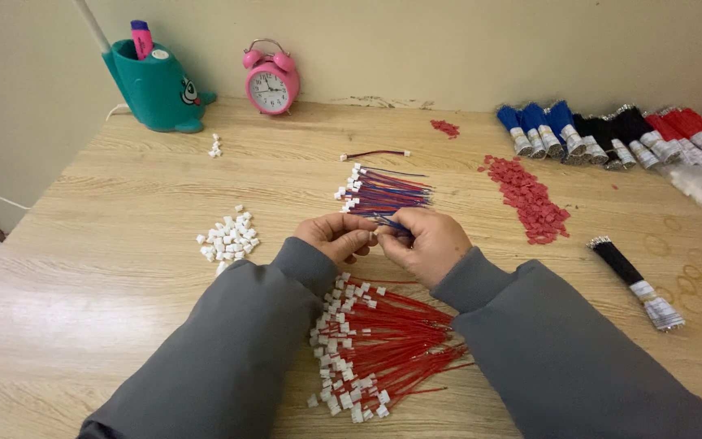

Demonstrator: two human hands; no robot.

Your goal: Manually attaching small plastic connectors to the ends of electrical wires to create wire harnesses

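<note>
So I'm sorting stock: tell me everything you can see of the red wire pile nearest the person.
The red wire pile lies loose on the wooden table, between the grey sleeves. Thin red leads fan out rightward, each ending in a small white plastic connector, mostly clustered at the left. The left forearm overlaps its edge; neither hand holds it.

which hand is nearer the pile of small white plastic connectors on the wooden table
Left. The left hand lies just right of the pile of small white plastic connectors; the right hand is farther right, beyond the left.
</note>
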